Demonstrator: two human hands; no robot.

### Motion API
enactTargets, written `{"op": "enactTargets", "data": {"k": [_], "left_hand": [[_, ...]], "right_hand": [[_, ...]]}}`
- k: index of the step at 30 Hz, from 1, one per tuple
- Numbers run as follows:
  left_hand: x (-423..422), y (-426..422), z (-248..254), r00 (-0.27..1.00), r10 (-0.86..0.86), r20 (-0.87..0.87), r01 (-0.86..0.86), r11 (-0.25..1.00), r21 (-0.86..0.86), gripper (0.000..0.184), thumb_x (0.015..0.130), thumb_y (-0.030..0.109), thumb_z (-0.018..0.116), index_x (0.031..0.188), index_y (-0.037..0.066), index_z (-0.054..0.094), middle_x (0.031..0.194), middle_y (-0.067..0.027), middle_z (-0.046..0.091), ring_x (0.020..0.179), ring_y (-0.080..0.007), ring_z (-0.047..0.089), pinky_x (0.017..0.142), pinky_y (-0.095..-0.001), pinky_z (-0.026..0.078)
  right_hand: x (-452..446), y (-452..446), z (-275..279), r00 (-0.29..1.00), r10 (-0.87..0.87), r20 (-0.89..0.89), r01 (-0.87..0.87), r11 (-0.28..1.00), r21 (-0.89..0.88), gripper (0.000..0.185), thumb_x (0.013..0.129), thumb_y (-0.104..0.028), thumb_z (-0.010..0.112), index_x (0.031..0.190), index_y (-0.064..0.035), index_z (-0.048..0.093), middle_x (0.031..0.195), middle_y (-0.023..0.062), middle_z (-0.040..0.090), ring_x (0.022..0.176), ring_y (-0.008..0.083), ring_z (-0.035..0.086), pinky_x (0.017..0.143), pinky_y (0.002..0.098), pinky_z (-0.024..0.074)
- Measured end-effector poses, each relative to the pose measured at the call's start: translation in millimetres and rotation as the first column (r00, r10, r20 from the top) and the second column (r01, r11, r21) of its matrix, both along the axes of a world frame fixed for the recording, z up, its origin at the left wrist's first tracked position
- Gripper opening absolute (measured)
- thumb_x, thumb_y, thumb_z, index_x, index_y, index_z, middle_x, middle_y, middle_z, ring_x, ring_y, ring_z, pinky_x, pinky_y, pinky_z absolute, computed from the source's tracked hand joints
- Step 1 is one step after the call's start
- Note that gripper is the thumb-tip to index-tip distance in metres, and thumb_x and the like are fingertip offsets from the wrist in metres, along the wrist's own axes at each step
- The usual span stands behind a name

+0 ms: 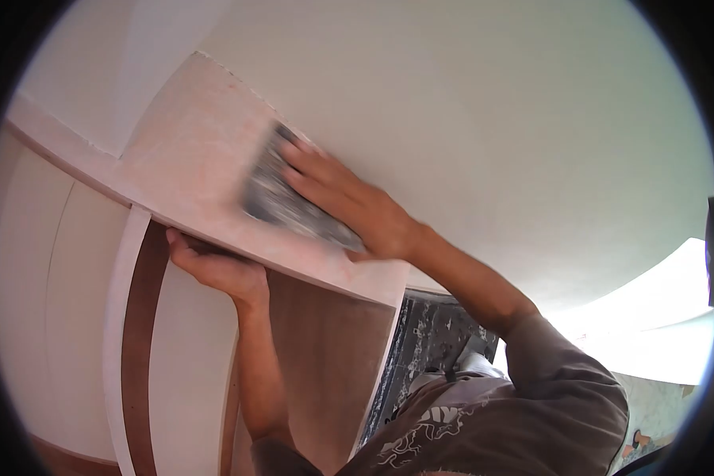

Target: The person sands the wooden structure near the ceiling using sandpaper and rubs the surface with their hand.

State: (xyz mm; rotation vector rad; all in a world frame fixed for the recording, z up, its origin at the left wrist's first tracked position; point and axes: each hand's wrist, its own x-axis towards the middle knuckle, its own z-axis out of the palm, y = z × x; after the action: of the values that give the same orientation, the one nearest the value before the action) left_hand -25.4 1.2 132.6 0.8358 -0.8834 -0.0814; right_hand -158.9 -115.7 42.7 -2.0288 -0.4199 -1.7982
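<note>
My right hand [345, 198] lies with its fingers stretched over a dark grey sheet of sandpaper [285, 194], pressing it against a pinkish-white plastered panel [190, 131]. Motion smears both the sandpaper and the fingertips. Below the panel's front edge, my left hand [218, 266] is braced against the underside, palm turned up and thumb side outward. Its fingers are partly hidden by the edge, and it shows nothing held.
A large pale curved surface [484, 135] rises beyond the panel. Beneath the panel is cabinet framing with a white upright [127, 317] and a brown board [325, 341]. A dark, white-spattered surface [444, 325] lies below on the right, near bright light.
</note>
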Motion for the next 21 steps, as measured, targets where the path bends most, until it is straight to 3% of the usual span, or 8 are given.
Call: {"op": "enactTargets", "data": {"k": [2, 4, 6, 8, 10, 12, 15, 21], "left_hand": [[-3.9, -2.6, 1.5, 1.0, 0.004, 0.0, -0.004, 1.0, 0.001, 0.06, 0.104, 0.045, 0.033, 0.14, -0.001, 0.048, 0.141, -0.0134, 0.049, 0.131, -0.0237, 0.048, 0.109, -0.0402, 0.039], [-3.2, -2.6, -4.5, 0.999, 0.03, 0.015, -0.03, 1.0, 0.007, 0.061, 0.104, 0.046, 0.032, 0.14, -0.001, 0.048, 0.142, -0.0136, 0.049, 0.131, -0.0241, 0.047, 0.109, -0.0402, 0.039], [-2.3, -2.3, -8.2, 0.999, 0.037, 0.004, -0.037, 0.999, 0.012, 0.061, 0.104, 0.046, 0.032, 0.141, -0.001, 0.047, 0.142, -0.0137, 0.048, 0.132, -0.0245, 0.047, 0.109, -0.0402, 0.039], [-4.3, -1.2, -4.5, 0.999, 0.027, -0.032, -0.027, 1.0, 0.015, 0.062, 0.104, 0.046, 0.032, 0.141, -0.001, 0.047, 0.142, -0.0137, 0.049, 0.132, -0.0249, 0.047, 0.109, -0.0401, 0.039], [-0.5, -2.4, -3.0, 1.0, 0.019, 0.016, -0.019, 1.0, -0.002, 0.061, 0.104, 0.046, 0.032, 0.14, -0.001, 0.047, 0.141, -0.0136, 0.049, 0.132, -0.0246, 0.047, 0.109, -0.0398, 0.04], [1.1, -0.8, -3.5, 0.999, 0.022, 0.038, -0.022, 1.0, -0.004, 0.06, 0.104, 0.046, 0.032, 0.139, -0.001, 0.048, 0.14, -0.0136, 0.049, 0.131, -0.0242, 0.048, 0.108, -0.0394, 0.041], [-0.9, -4.5, -3.0, 0.996, 0.071, 0.045, -0.069, 0.997, -0.027, 0.058, 0.104, 0.045, 0.033, 0.136, -0.001, 0.051, 0.138, -0.0132, 0.051, 0.129, -0.0233, 0.05, 0.107, -0.0388, 0.042], [8.3, 2.3, -8.9, 0.996, 0.065, 0.057, -0.065, 0.998, 0.005, 0.056, 0.105, 0.044, 0.033, 0.132, -0.001, 0.053, 0.135, -0.0121, 0.053, 0.126, -0.0227, 0.052, 0.106, -0.0389, 0.042]], "right_hand": [[-1.4, 2.5, -6.2, 0.999, 0.005, -0.036, -0.004, 1.0, 0.017, 0.084, 0.076, -0.015, 0.075, 0.151, 0.0001, 0.039, 0.16, 0.0218, 0.032, 0.15, 0.0404, 0.028, 0.123, 0.0493, 0.0269], [4.8, 4.3, -3.4, 0.999, -0.028, -0.026, 0.029, 0.999, 0.025, 0.083, 0.078, -0.024, 0.07, 0.151, 0.0003, 0.039, 0.16, 0.0226, 0.031, 0.15, 0.0412, 0.027, 0.123, 0.0499, 0.0251], [22.3, -6.6, 45.1, 0.995, -0.09, 0.035, 0.091, 0.995, -0.029, 0.09, 0.093, -0.063, 0.054, 0.154, 0.0008, 0.036, 0.163, 0.0238, 0.027, 0.151, 0.0424, 0.025, 0.124, 0.052, 0.0196], [24.3, -7.5, 62.0, 0.99, -0.129, 0.054, 0.132, 0.99, -0.05, 0.092, 0.093, -0.065, 0.052, 0.155, 0.0011, 0.034, 0.163, 0.0241, 0.026, 0.151, 0.0425, 0.024, 0.124, 0.0523, 0.0195], [19.4, -6.2, 56.6, 0.993, -0.116, 0.032, 0.117, 0.992, -0.038, 0.086, 0.085, -0.046, 0.06, 0.154, 0.0003, 0.035, 0.163, 0.0232, 0.027, 0.151, 0.0414, 0.025, 0.124, 0.0515, 0.0217], [2.0, 3.6, 9.5, 0.999, -0.048, -0.024, 0.049, 0.998, 0.031, 0.09, 0.07, -0.006, 0.076, 0.152, -0.0015, 0.039, 0.161, 0.0211, 0.03, 0.15, 0.039, 0.029, 0.124, 0.0497, 0.0261], [-1.2, 3.1, -20.3, 0.999, 0.005, -0.036, -0.004, 1.0, 0.026, 0.092, 0.066, -0.002, 0.077, 0.151, -0.0008, 0.04, 0.16, 0.0209, 0.033, 0.15, 0.038, 0.03, 0.124, 0.0496, 0.0269], [29.2, -6.5, 79.4, 0.97, -0.163, 0.182, 0.182, 0.979, -0.093, 0.098, 0.063, -0.006, 0.079, 0.152, -0.0006, 0.038, 0.161, 0.0209, 0.031, 0.151, 0.0379, 0.028, 0.125, 0.0498, 0.0262]]}}
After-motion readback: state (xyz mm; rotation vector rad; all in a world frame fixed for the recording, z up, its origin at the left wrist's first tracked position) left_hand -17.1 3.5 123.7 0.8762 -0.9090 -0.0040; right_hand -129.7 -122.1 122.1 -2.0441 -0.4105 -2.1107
